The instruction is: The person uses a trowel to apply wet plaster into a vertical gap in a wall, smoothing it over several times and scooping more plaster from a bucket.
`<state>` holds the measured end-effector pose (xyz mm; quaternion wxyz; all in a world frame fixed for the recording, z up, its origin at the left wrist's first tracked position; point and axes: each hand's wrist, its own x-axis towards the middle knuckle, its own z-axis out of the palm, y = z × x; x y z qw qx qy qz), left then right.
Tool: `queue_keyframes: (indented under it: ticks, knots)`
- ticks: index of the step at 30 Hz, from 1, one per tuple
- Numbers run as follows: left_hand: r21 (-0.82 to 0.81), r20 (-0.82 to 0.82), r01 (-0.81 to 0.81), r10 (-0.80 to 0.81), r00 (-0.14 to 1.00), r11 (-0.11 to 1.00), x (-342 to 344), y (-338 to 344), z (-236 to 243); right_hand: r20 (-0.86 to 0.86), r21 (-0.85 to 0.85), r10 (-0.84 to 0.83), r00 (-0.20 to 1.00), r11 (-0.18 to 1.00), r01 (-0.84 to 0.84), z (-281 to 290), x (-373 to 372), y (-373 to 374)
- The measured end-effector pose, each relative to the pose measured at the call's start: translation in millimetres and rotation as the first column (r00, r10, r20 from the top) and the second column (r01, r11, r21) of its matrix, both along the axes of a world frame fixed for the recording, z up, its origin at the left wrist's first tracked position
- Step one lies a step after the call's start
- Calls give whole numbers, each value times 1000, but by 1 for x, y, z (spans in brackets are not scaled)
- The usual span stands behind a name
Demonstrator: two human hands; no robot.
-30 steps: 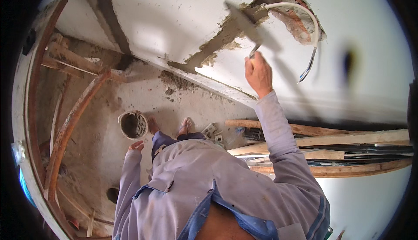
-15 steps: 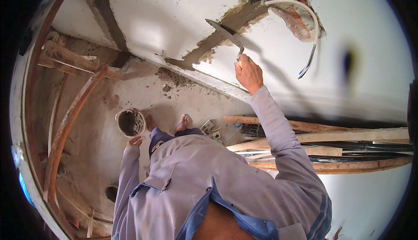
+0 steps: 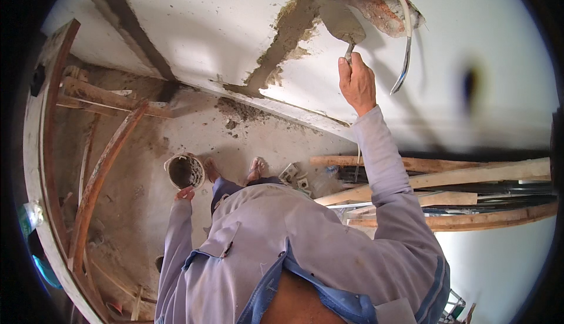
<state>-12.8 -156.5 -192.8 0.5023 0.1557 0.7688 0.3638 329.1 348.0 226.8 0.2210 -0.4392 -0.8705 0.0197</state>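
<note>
My right hand (image 3: 357, 83) is closed round the handle of a trowel (image 3: 342, 23), arm stretched up to the white wall. The trowel's broad, mortar-smeared blade lies over the upper end of a rough strip of grey mortar (image 3: 282, 42), beside a broken patch of bare brick (image 3: 379, 8). A pale cable (image 3: 406, 21) loops out there and hangs down with stripped wire ends. Low on the left, my left hand (image 3: 185, 193) hangs with loosely bent fingers just beside a bucket (image 3: 170, 168) with grey mortar in it; whether it touches the rim is unclear.
Wooden planks (image 3: 482, 177) and dark rods lie along the wall base on the right. A timber frame (image 3: 97, 189) stands at the left. Mortar crumbs (image 3: 231, 124) lie by the wall's foot; a small pale box-shaped item (image 3: 289, 173) sits near my feet.
My right hand has moved the trowel up and right along the mortar strip to the broken patch. The blade, seen edge-on before, now shows its broad face. My left hand stays near the bucket.
</note>
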Motion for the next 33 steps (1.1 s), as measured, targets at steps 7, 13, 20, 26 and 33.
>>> queue_keyframes:
  ticks: [7,13,20,26,33]
  knots:
    - [-96,46,-1,5,999,995,41,30,41,183,1,2,983,1000,-2,-24,14,-2]
    - [-71,-110,179,-186,976,981,77,22,28,-151,31,20,988,999,-16,2,-4,-9]
    - [-99,157,235,-218,963,967,118,67,91,1,84,36,999,996,-36,-32,13,-20]
    - [79,22,599,-602,798,797,148,80,113,-133,91,23,991,996,-11,-6,14,-2]
    - [75,71,646,-650,757,760,169,81,103,-333,-269,60,941,951,-155,-34,0,-7]
